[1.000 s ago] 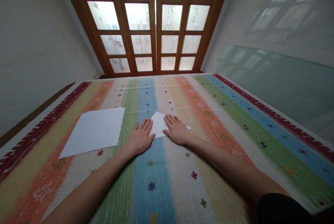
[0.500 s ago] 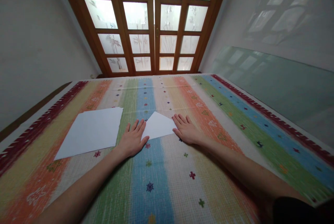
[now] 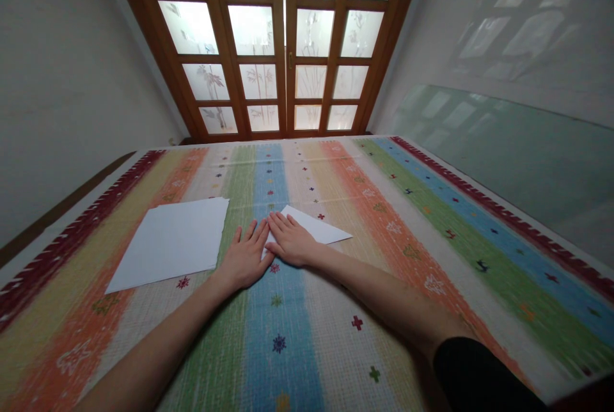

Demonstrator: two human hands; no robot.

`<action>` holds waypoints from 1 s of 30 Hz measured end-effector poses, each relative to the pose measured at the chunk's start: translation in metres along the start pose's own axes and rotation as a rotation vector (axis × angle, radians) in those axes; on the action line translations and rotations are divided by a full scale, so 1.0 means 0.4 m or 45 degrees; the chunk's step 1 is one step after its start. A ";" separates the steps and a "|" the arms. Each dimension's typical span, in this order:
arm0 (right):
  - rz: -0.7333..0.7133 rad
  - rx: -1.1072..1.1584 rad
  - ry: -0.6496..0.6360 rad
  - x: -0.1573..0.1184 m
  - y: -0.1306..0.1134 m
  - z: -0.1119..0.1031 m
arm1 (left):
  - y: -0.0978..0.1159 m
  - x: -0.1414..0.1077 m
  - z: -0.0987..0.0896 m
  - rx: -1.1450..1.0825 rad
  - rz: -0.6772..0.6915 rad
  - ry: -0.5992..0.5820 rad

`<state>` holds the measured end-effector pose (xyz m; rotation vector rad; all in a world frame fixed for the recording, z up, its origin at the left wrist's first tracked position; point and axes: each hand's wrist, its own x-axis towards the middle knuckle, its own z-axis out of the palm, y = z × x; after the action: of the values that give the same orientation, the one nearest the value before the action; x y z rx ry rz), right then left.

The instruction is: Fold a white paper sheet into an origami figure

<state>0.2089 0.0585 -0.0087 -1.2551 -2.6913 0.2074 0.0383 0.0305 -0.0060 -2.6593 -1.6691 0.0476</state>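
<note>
A folded sheet of white paper point(image 3: 319, 226) lies on the striped tablecloth, its pointed right end showing past my right hand. My right hand point(image 3: 290, 239) rests flat on the paper's left part, fingers stretched out and nothing gripped. Beside it, my left hand point(image 3: 247, 252) lies flat with spread fingers at the paper's left edge. The fingertips of the two hands meet or nearly meet there. Much of the paper's left side is hidden under the hands.
A stack of white paper sheets point(image 3: 170, 242) lies to the left of my left hand. The colourful striped tablecloth point(image 3: 281, 367) covers the table. Beyond the far edge stands a wooden door with frosted panes point(image 3: 261, 79). A pale glass panel point(image 3: 503, 150) leans along the right wall.
My right hand has slid left across the folded paper to my left hand, uncovering the paper's right point. My left hand has stayed nearly in place.
</note>
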 end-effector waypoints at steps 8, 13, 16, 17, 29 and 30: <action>0.003 -0.087 -0.074 -0.057 0.060 -0.023 | -0.001 -0.001 -0.005 -0.001 0.017 -0.024; 0.067 -0.116 -0.104 -0.099 0.091 -0.035 | 0.000 0.000 -0.006 0.020 0.012 -0.036; 0.104 -0.122 -0.093 -0.131 0.116 -0.040 | -0.001 -0.001 -0.005 0.027 0.009 -0.035; 0.121 -0.124 -0.088 -0.142 0.124 -0.042 | -0.001 -0.001 -0.005 0.027 0.011 -0.033; 0.270 -0.182 -0.116 -0.214 0.177 -0.056 | -0.013 -0.007 0.002 -0.002 0.033 0.003; 0.287 -0.180 -0.104 -0.215 0.179 -0.054 | -0.016 -0.010 0.003 -0.008 0.027 0.005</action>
<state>0.3212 0.0390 -0.0091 -1.6265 -2.6682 0.0992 0.0307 0.0296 -0.0068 -2.6796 -1.6433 0.0377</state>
